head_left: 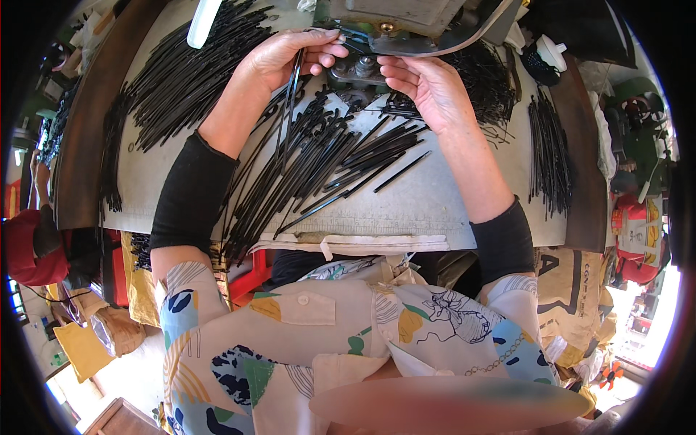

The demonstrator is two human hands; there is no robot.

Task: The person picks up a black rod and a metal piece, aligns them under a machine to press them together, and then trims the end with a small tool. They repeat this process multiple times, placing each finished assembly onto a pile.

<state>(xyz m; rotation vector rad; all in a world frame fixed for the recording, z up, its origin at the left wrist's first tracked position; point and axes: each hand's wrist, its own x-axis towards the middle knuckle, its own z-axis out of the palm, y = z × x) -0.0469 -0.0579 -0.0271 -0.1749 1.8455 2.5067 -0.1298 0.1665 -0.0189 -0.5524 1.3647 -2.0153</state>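
Note:
At the far middle of the table, both my hands are raised close under the head of a grey-green metal machine (pixel 428 18). Thin black strips (pixel 291 109) hang down from the palm of my left hand (pixel 301 54). Its thumb and forefinger pinch together beside the machine's working point. My right hand (pixel 428 83) faces it from the other side, with thumb and fingertips closed; what they grip, if anything, is too small to tell. Between and below the hands sits a small metal plate with a bolt (pixel 365 67). A loose pile of black strips (pixel 312 159) lies in front of it.
A large heap of black strips (pixel 192 72) covers the far left of the table (pixel 406 206). More bundles (pixel 549 152) lie at the right. A white lamp tube (pixel 204 22) hangs at the far left. White cloth (pixel 377 243) lines the near edge. Another person's red sleeve (pixel 32 246) shows at left.

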